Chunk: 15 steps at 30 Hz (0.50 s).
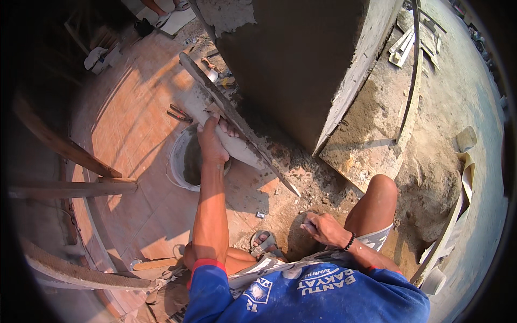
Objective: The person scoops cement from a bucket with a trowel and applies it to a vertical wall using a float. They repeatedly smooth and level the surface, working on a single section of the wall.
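Note:
My left hand (214,141) grips a long, pale board (246,152) with a mortar-caked edge, slanted beside a block (285,64) faced with dark grey render. The board is over a pale bucket (175,159) with grey material inside; pliers (177,114) lie on the tiles just beyond. My right hand (323,229) is low beside my bent right knee, its fingers curled; what they hold, if anything, I cannot make out.
Wooden beams (70,151) stand at the left on orange tiles (124,107). A mortar-strewn board (358,145), a sand pile (433,199) and offcuts (401,46) lie at the right. Another person's legs and feet (161,13) show at the far top.

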Each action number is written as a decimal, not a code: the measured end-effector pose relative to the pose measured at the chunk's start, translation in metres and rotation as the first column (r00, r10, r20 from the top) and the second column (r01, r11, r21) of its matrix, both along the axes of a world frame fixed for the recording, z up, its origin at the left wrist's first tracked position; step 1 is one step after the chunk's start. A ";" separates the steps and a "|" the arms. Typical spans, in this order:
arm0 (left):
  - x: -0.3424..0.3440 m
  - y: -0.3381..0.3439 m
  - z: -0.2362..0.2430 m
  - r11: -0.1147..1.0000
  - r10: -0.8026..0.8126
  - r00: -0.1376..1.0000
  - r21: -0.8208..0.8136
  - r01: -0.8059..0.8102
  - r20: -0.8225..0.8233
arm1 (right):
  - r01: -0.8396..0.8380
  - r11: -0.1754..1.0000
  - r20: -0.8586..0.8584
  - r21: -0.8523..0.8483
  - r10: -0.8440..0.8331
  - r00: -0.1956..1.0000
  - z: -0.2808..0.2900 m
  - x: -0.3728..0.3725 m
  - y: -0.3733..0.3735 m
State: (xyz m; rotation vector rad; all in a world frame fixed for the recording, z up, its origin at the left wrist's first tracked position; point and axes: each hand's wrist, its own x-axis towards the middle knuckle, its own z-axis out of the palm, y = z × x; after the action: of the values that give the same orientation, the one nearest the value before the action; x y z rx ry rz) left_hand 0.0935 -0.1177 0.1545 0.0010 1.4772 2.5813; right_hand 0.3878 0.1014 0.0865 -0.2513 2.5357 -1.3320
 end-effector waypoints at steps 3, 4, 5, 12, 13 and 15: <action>-0.009 0.006 0.009 0.996 0.085 0.996 0.034 -0.084 -0.027 | 0.053 0.999 -0.071 0.001 -0.053 0.996 -0.001 -0.004 0.014; -0.006 0.009 0.014 0.999 0.031 0.997 -0.009 -0.032 -0.074 | 0.064 0.998 -0.108 0.011 -0.063 0.992 0.001 -0.009 0.015; -0.001 0.014 0.018 0.998 -0.023 0.993 -0.056 0.017 -0.118 | 0.083 0.996 -0.117 -0.022 -0.085 0.990 0.006 -0.011 0.015; 0.038 0.047 0.031 0.983 0.077 0.981 -0.148 -0.105 -0.179 | 0.157 0.982 -0.302 -0.110 -0.183 0.936 0.054 -0.022 0.022; 0.041 0.047 0.035 0.982 0.084 0.976 -0.147 -0.115 -0.199 | 0.166 0.981 -0.316 -0.102 -0.190 0.929 0.058 -0.027 0.023; 0.045 0.055 0.034 0.984 0.092 0.969 -0.128 -0.124 -0.230 | 0.221 0.968 -0.362 -0.116 -0.248 0.898 0.072 -0.039 0.030</action>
State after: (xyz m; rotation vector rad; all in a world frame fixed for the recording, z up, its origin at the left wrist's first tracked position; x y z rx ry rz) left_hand 0.1389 -0.0631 0.1883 0.2051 1.7836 2.6265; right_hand 0.3486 0.1317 0.1587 -0.2392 2.9141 -1.6000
